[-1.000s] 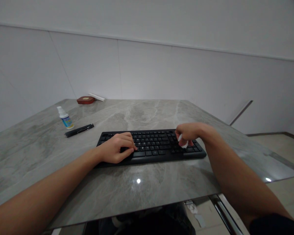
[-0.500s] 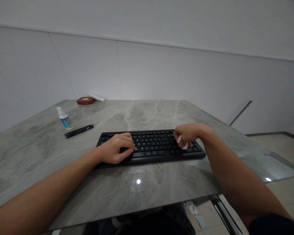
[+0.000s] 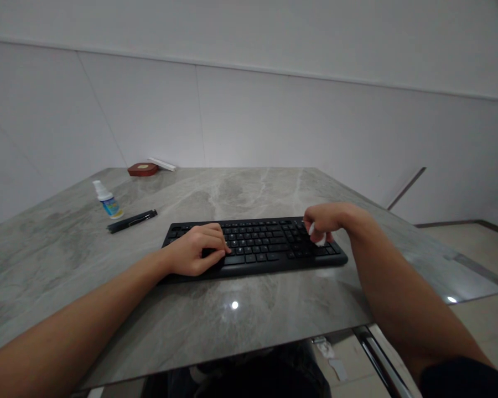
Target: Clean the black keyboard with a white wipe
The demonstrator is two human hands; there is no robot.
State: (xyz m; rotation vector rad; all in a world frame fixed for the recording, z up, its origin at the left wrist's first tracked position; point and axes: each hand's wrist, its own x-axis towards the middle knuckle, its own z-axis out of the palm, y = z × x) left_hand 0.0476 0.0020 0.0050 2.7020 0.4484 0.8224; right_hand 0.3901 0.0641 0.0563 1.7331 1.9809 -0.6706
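A black keyboard [image 3: 257, 240] lies on the grey marbled table. My left hand [image 3: 197, 250] rests palm down over its left part, fingers lightly bent across the keys and the thumb apart from them. It grasps nothing that I can see. Over the number keys at the right end, my right hand [image 3: 326, 218] is closed on a crumpled white wipe [image 3: 320, 237], wrist bent and fingers pointing down. Part of the wipe shows beneath the fingers; the fingers hide the rest. Whether it touches the keys I cannot tell.
On the left of the table [image 3: 249, 193] stands a small spray bottle [image 3: 111, 205] with a white top, beside a black pen-like item [image 3: 131, 221]. A reddish-brown case [image 3: 143, 169] and a white strip [image 3: 162, 164] lie at the back near the wall [image 3: 249, 121].
My right hand has moved slightly to the right and away from me over the number keys, still holding the wipe. My left hand stays in place on the keyboard.
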